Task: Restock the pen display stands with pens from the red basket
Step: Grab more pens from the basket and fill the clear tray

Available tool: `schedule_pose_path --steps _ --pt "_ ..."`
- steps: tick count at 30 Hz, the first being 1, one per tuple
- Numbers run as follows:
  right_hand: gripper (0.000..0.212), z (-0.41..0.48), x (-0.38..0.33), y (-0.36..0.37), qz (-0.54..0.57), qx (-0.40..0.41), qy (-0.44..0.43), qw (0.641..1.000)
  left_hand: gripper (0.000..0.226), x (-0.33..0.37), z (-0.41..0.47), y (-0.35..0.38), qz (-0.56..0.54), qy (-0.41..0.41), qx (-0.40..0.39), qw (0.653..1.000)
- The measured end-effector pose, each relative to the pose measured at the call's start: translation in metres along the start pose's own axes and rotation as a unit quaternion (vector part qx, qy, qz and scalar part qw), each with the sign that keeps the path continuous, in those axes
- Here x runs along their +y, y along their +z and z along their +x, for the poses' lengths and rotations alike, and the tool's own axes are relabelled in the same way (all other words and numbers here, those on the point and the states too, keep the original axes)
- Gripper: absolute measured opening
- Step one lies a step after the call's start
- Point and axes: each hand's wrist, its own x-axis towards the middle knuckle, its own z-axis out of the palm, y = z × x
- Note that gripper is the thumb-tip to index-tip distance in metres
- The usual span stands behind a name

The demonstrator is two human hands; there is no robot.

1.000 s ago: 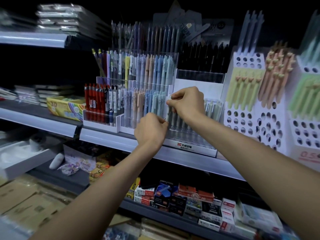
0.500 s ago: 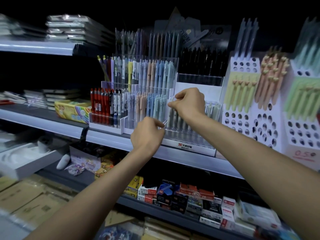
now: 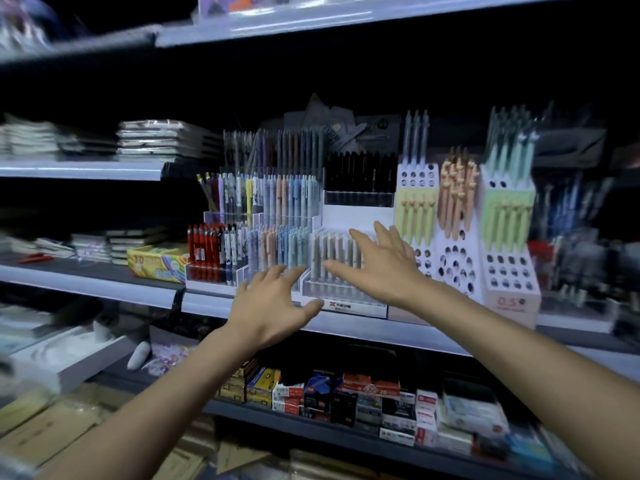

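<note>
Left grip (image 3: 273,306) and right grip (image 3: 384,268) are hovering splayed and empty, mid-frame; the grey pens (image 3: 329,244) are looking light, stiff, slick, best pinched by their tops.

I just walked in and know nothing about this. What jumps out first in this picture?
Two bare hands, the left hand and the right hand, are spread open and empty in front of the middle shelf. Behind them a clear tiered stand is packed with pastel pens, with red pens at its left end. To the right, white perforated stands hold yellow-green pens and peach pens.
</note>
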Motion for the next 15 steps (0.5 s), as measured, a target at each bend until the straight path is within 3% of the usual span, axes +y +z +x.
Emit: schedule_pose_path --steps 7,15 --pt "0.119 -0.064 0.043 -0.016 -0.092 -0.063 0.017 0.994 0.094 0.023 -0.041 -0.001 0.052 0.042 0.016 0.998" --pt "0.12 -0.13 0.082 -0.011 -0.052 -0.077 0.006 0.996 0.092 0.061 -0.07 0.028 0.05 0.085 0.018 0.995"
